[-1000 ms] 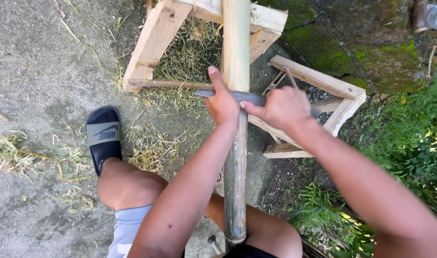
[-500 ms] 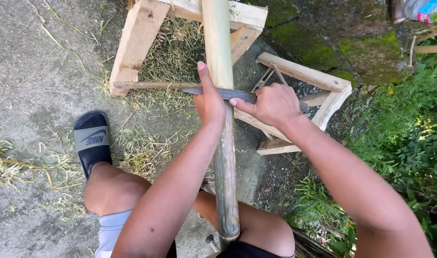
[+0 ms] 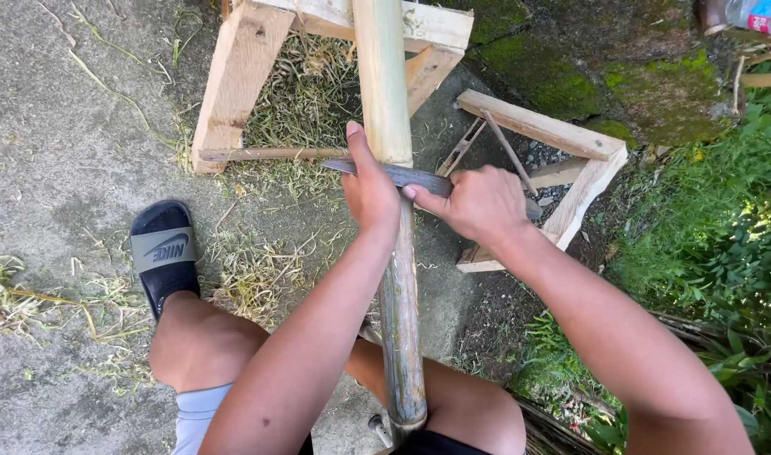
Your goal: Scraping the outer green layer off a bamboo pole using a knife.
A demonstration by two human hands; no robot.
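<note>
A long bamboo pole (image 3: 384,93) runs from my lap up across a wooden frame (image 3: 233,93). Its far part is pale and scraped, its near part (image 3: 402,337) dark green. A dark metal blade (image 3: 415,176) lies crosswise on the pole. My left hand (image 3: 368,187) presses on the blade's left part against the pole, fingers straight. My right hand (image 3: 482,202) is closed around the blade's handle end, just right of the pole.
A second wooden frame (image 3: 562,139) stands to the right on dirt. My left foot in a black slide sandal (image 3: 162,253) rests on concrete strewn with bamboo shavings (image 3: 259,270). Green plants (image 3: 714,236) and mossy stone (image 3: 647,84) lie at the right.
Both hands and the blade sit slightly nearer along the pole than a second ago; the view shifted a little, so the frames and the foot moved in the picture.
</note>
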